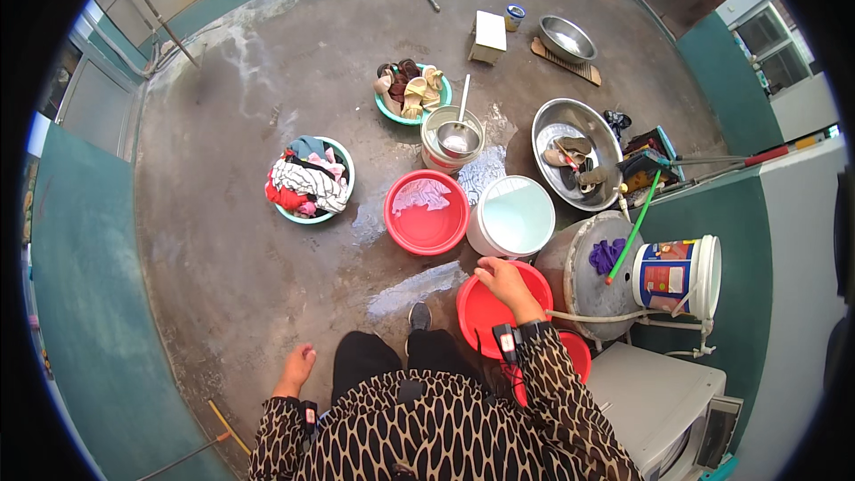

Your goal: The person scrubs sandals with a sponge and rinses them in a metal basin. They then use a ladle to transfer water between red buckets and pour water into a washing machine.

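Note:
My left hand (296,369) hangs low at the left with nothing in it, its fingers loosely curled. Above a red basin (473,321) is my right hand (505,285), also holding nothing, fingers apart and slightly bent. Just beyond it stands a white bucket (516,216) of water. Left of that bucket is a red basin (427,234) with water and a pale pink cloth (422,194). A ladle (461,137) lies across a pail (439,159) behind them. Farther left, a heap of clothes (306,179) fills a green-rimmed basin (350,170).
Shoes and sandals (413,93) fill a green basin; more shoes lie in a large metal basin (544,121). At the right stand a round metal tank (588,280) with a purple cloth (606,256), a paint bucket (709,277) and a washing machine (658,381). The floor (417,290) is wet in places.

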`<state>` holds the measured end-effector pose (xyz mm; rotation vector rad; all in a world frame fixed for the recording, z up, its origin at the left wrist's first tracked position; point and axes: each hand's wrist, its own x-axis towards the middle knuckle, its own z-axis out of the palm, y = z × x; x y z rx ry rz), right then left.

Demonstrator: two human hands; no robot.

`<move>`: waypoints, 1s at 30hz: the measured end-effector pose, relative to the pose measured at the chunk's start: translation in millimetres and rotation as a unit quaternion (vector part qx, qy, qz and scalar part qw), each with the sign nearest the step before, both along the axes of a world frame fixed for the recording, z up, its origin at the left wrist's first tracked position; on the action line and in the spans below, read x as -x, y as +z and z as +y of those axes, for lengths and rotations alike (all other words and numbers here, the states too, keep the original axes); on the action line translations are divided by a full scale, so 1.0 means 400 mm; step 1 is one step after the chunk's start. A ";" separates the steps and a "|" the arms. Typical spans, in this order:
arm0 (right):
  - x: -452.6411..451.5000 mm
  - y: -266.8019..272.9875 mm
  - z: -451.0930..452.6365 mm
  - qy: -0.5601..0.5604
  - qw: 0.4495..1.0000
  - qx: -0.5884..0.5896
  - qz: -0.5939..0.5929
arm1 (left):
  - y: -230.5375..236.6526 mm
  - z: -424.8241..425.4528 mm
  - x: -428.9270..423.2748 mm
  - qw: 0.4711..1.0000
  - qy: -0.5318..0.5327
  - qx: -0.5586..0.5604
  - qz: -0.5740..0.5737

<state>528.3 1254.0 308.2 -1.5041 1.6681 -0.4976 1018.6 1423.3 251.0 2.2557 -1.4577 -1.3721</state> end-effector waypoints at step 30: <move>-0.203 -0.698 -0.933 -0.492 0.803 -0.217 -0.258 | -0.333 -0.893 -0.430 0.978 0.050 -0.164 0.115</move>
